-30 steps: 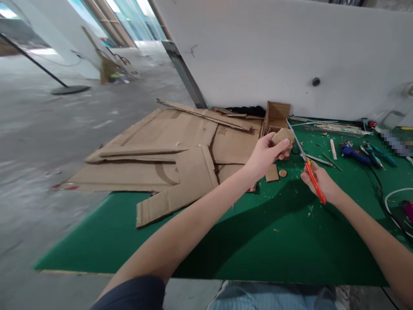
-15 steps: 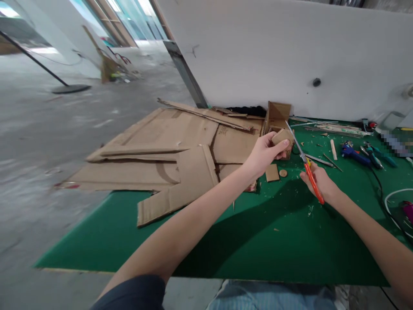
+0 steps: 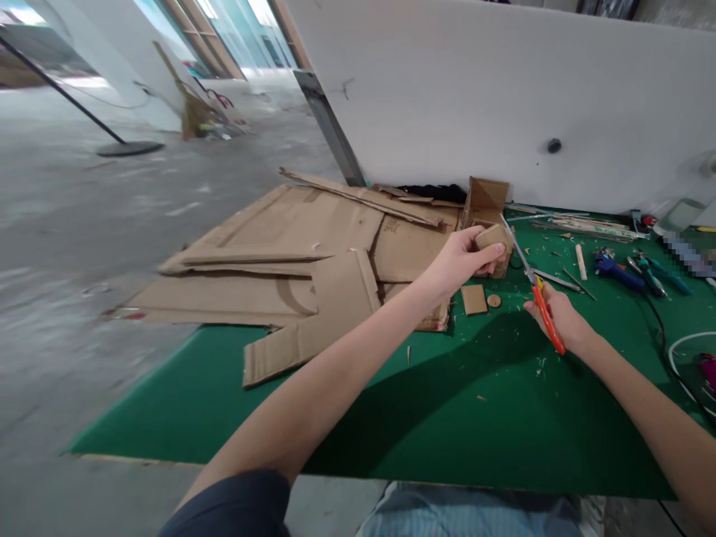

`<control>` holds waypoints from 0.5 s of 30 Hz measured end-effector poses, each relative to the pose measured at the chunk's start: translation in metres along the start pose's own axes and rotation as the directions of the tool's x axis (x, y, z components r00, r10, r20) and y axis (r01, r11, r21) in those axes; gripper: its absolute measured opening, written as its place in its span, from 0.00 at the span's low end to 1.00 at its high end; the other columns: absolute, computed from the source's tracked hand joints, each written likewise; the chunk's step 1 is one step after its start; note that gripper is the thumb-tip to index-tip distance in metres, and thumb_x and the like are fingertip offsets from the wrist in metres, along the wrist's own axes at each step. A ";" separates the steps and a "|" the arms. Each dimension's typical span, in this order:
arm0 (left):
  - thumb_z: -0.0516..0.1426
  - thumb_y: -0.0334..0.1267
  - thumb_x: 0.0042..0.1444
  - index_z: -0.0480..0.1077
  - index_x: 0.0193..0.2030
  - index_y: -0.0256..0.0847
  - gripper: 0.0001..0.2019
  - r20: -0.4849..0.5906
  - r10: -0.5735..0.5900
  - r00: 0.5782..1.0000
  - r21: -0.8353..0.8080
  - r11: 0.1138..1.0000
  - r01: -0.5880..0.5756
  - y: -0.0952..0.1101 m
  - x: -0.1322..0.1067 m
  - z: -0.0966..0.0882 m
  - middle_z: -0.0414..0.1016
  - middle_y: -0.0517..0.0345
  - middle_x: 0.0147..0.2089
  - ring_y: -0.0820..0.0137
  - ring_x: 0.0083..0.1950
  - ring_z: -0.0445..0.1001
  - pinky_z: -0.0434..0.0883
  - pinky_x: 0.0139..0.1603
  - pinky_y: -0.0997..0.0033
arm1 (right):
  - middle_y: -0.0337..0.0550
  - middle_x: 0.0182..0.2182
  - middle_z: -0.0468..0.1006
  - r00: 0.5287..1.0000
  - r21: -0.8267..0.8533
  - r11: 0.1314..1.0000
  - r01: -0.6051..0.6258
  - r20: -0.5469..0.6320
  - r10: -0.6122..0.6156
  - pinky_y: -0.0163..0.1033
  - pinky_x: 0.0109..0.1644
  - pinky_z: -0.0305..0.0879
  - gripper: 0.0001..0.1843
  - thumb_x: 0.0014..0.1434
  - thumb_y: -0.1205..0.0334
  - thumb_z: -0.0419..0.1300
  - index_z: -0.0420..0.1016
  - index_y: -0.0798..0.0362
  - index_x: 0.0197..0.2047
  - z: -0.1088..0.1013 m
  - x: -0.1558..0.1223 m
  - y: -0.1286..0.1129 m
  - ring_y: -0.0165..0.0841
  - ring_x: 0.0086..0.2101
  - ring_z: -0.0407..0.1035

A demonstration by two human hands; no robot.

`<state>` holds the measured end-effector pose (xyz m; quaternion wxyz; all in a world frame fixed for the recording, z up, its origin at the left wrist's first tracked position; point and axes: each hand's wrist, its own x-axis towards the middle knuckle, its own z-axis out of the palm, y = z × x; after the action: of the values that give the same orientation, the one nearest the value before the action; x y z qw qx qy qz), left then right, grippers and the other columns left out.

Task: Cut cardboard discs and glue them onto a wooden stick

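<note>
Between the thumb and fingers of my left hand (image 3: 468, 256) is a small piece of cardboard (image 3: 490, 236), held above the table. My right hand (image 3: 559, 315) grips a pair of scissors (image 3: 545, 317) with orange handles, and their blades point up and away, just right of the piece. Whether the blades touch the cardboard I cannot tell. Below my left hand lie a square of cardboard (image 3: 474, 299) and a small round disc (image 3: 493, 300). Right behind the held piece stands a small cardboard box (image 3: 488, 198), partly hidden by it.
Large cardboard sheets (image 3: 291, 224) cover the left of the green table (image 3: 436, 418). On the right lie a blue glue gun (image 3: 618, 270), pliers (image 3: 649, 274), a wooden stick (image 3: 582, 262) and a black cable (image 3: 660, 321). A white panel (image 3: 447, 89) rises at the back.
The whole view has shifted slightly, so things sit a little farther right. Both hands keep nearly the same pose, still holding the cardboard piece and the scissors.
</note>
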<state>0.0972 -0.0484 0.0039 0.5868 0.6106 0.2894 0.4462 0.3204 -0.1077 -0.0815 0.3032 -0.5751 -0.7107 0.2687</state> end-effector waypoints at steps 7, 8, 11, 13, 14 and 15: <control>0.61 0.38 0.56 0.68 0.36 0.35 0.09 0.044 -0.005 0.999 0.094 0.996 0.001 0.005 -0.002 0.000 0.73 0.57 0.32 0.81 0.25 0.64 0.63 0.27 0.77 | 0.34 0.25 0.63 0.998 0.022 0.998 0.060 0.018 -0.060 0.38 0.28 0.56 0.19 0.58 0.43 0.57 0.55 0.47 0.38 -0.008 -0.004 -0.015 0.30 0.23 0.59; 0.61 0.38 0.56 0.68 0.36 0.35 0.09 0.050 -0.004 0.999 0.098 0.995 -0.001 0.005 -0.002 0.000 0.74 0.57 0.32 0.81 0.25 0.65 0.63 0.27 0.77 | 0.34 0.25 0.63 0.998 0.033 0.998 0.055 0.030 -0.056 0.38 0.28 0.56 0.20 0.58 0.43 0.57 0.55 0.47 0.38 -0.010 -0.005 -0.017 0.30 0.23 0.59; 0.62 0.39 0.55 0.68 0.37 0.35 0.10 0.062 -0.003 0.998 0.105 0.994 -0.004 0.004 0.000 -0.002 0.74 0.57 0.31 0.81 0.25 0.66 0.63 0.26 0.78 | 0.32 0.24 0.62 0.997 0.066 0.998 -0.005 0.081 -0.001 0.37 0.25 0.54 0.20 0.58 0.42 0.58 0.56 0.47 0.39 -0.012 -0.004 -0.020 0.29 0.21 0.57; 0.63 0.38 0.55 0.68 0.36 0.35 0.10 0.068 -0.013 0.998 0.117 0.993 0.005 0.004 0.001 -0.004 0.74 0.57 0.30 0.80 0.25 0.67 0.63 0.26 0.78 | 0.31 0.23 0.61 0.994 0.069 0.997 -0.040 0.101 0.033 0.37 0.24 0.52 0.21 0.57 0.41 0.58 0.56 0.47 0.39 -0.012 -0.003 -0.020 0.28 0.20 0.55; 0.63 0.38 0.55 0.68 0.36 0.35 0.10 0.068 -0.022 0.997 0.122 0.992 0.013 0.004 0.002 -0.006 0.74 0.57 0.30 0.80 0.25 0.67 0.63 0.26 0.78 | 0.31 0.23 0.61 0.993 0.064 0.997 -0.052 0.108 0.044 0.36 0.24 0.51 0.21 0.57 0.41 0.58 0.57 0.47 0.39 -0.012 -0.003 -0.020 0.28 0.20 0.55; 0.63 0.37 0.54 0.68 0.36 0.35 0.10 0.067 -0.030 0.997 0.128 0.992 0.021 0.005 0.002 -0.007 0.74 0.57 0.30 0.80 0.25 0.67 0.63 0.26 0.78 | 0.31 0.23 0.61 0.992 0.052 0.997 -0.060 0.112 0.053 0.36 0.24 0.51 0.21 0.56 0.41 0.58 0.57 0.47 0.39 -0.012 -0.002 -0.019 0.28 0.20 0.55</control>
<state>0.0914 -0.0443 0.0083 0.5620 0.6580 0.3044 0.3980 0.3172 -0.1132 -0.0594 0.2714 -0.5706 -0.7022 0.3282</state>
